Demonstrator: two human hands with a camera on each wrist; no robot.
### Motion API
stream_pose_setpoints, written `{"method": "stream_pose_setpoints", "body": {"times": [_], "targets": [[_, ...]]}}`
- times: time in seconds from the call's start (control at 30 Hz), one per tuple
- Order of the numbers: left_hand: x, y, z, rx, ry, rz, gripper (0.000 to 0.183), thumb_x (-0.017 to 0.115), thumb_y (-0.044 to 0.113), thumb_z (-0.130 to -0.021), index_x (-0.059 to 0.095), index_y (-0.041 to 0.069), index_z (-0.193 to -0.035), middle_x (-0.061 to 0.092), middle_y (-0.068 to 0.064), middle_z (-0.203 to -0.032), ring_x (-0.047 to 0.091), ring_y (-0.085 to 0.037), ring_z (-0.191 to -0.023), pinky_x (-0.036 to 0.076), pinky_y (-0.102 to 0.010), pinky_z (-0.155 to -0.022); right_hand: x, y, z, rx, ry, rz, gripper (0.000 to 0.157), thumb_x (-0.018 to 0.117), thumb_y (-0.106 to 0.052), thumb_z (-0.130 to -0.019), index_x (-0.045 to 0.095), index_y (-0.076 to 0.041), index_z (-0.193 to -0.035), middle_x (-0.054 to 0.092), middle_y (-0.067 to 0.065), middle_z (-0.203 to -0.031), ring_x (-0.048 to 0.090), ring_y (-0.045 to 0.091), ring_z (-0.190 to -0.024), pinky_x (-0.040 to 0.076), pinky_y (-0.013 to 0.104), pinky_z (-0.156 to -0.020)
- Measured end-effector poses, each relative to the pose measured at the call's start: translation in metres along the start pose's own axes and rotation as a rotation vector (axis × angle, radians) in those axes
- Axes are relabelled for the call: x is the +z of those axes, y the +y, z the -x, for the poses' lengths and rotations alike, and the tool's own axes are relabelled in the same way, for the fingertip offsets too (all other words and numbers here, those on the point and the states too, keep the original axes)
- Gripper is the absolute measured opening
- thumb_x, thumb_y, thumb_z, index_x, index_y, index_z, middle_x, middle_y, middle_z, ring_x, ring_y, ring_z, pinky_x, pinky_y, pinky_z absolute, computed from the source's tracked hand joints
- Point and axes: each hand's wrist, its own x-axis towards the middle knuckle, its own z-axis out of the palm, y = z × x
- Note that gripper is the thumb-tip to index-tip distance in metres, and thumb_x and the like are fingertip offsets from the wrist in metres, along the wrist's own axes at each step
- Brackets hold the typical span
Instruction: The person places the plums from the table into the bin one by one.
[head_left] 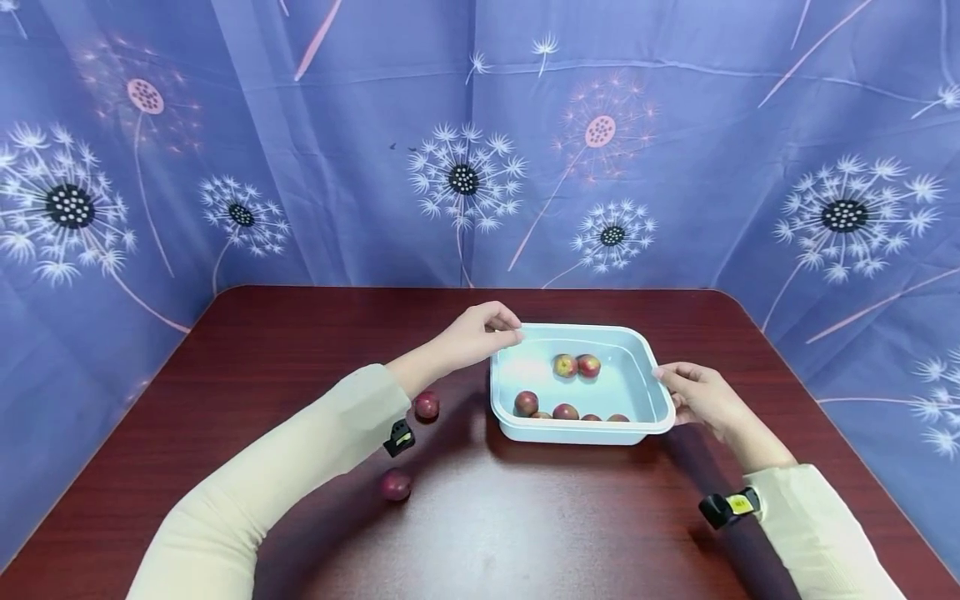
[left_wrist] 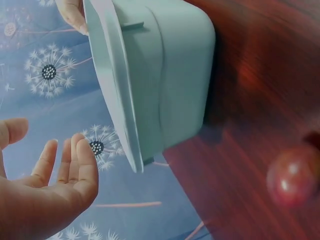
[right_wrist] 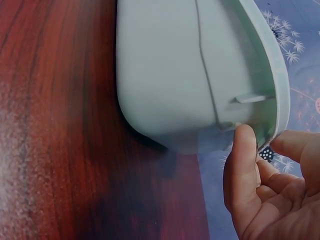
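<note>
A pale blue plastic basin (head_left: pixel 573 432) stands on the dark red table, with several small plum-like red fruits (head_left: pixel 527 404) lying inside. My right hand (head_left: pixel 699 397) pinches the basin's right rim; in the right wrist view its fingertips (right_wrist: pixel 244 137) meet the outer wall just under the lip. Over the rim's far left corner is my left hand (head_left: pixel 480 335), empty. The left wrist view shows that hand's loosely bent fingers (left_wrist: pixel 86 165) spread from the thumb and apart from the rim. Two more red fruits lie left of the basin, one (head_left: pixel 427 406) beneath the left forearm, the other (head_left: pixel 395 484) nearer me.
A blue curtain (head_left: pixel 360 150) printed with dandelions hangs behind and beside the table (head_left: pixel 315 333). Black wrist cameras sit on both cuffs, and the right one (head_left: pixel 723 508) hangs low over the table.
</note>
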Motion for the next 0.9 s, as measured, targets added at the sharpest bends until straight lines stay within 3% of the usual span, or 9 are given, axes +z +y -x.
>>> {"method": "stream_pose_setpoints", "body": {"times": [0.23,0.5,0.9], "targets": [[-0.011,-0.001,0.021,0.075,0.005,-0.055,0.023,0.061,0.014,-0.089,0.059,0.001,-0.109,0.064,-0.012,-0.102,0.060,-0.021,-0.093,0.049,-0.027,-0.077,0.000,0.001,-0.001,0.000,-0.011,-0.008,0.050,0.047,-0.028,-0.100,0.041,0.015,-0.125,0.061,-0.007,-0.073,0.061,0.006,-0.062,0.057,0.030,-0.060],[-0.014,-0.007,0.045,0.145,-0.054,-0.089,0.021,0.064,0.010,-0.086,0.058,0.000,-0.103,0.063,-0.013,-0.098,0.064,-0.018,-0.089,0.052,-0.028,-0.083,0.000,0.001,0.000,-0.002,-0.012,-0.025,0.047,0.046,-0.027,-0.100,0.043,0.014,-0.124,0.062,-0.007,-0.074,0.062,0.006,-0.063,0.057,0.030,-0.060],[-0.012,-0.042,0.075,0.092,-0.177,-0.205,0.024,0.069,0.015,-0.081,0.059,0.002,-0.100,0.065,-0.013,-0.099,0.062,-0.018,-0.089,0.050,-0.029,-0.081,0.001,0.003,0.000,-0.003,-0.011,-0.029,0.051,0.046,-0.028,-0.100,0.041,0.015,-0.127,0.062,-0.007,-0.075,0.062,0.006,-0.063,0.057,0.030,-0.060]]}}
